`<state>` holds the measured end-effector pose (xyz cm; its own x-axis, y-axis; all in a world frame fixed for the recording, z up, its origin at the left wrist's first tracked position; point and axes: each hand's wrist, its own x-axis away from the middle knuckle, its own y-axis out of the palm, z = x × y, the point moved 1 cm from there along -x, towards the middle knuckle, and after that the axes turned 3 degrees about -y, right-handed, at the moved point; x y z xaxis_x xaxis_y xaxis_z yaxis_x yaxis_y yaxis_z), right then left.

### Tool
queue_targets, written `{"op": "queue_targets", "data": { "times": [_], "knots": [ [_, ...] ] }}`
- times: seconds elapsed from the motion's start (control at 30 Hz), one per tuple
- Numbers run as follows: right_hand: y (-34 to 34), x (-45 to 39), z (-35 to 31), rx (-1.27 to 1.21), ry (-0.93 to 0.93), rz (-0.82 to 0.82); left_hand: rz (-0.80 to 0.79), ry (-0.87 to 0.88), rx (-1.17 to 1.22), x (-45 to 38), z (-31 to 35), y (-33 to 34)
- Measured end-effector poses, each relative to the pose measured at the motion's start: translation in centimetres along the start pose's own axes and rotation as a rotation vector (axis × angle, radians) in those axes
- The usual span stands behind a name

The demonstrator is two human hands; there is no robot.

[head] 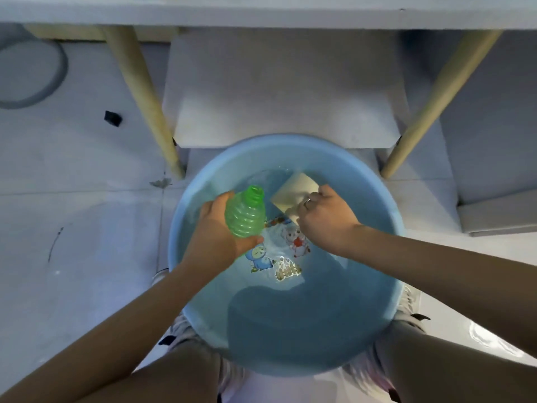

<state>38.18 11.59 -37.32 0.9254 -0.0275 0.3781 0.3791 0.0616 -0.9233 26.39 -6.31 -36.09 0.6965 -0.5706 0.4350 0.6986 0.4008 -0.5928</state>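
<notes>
A wide blue plastic basin sits on the floor between my knees, holding shallow water over cartoon pictures on its bottom. My left hand grips a ribbed green plastic bottle above the water, its uncapped mouth pointing away from me. To the right, my right hand holds a pale cream sponge near the basin's far side, fingers curled over its near end. A ring shows on one finger of that hand.
Two pale wooden table legs slant down just beyond the basin, under a white tabletop edge. A grey hose loop and a small black piece lie on the tiled floor at left. My shoes flank the basin.
</notes>
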Motion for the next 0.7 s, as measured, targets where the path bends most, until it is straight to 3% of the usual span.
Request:
{"op": "queue_targets", "data": {
  "times": [0.13,0.27,0.4,0.53,0.7],
  "knots": [
    [2.1,0.1,-1.1,0.044,-0.032,-0.065,0.052,-0.058,0.058,-0.8,-0.8,0.0],
    [2.5,0.8,-1.0,-0.152,-0.056,0.210,0.111,-0.088,0.090,-1.1,-0.5,-0.3],
    [3.0,1.3,-0.5,-0.331,-0.067,0.262,0.127,-0.102,0.116,-1.0,-0.9,-0.4],
    [2.6,1.5,-0.1,-0.724,0.149,0.189,0.139,-0.111,0.136,-0.8,-1.4,-0.4],
    [1.7,2.1,0.9,-1.410,0.504,0.072,0.142,-0.097,0.165,-0.6,-1.7,0.3]
  ]
}}
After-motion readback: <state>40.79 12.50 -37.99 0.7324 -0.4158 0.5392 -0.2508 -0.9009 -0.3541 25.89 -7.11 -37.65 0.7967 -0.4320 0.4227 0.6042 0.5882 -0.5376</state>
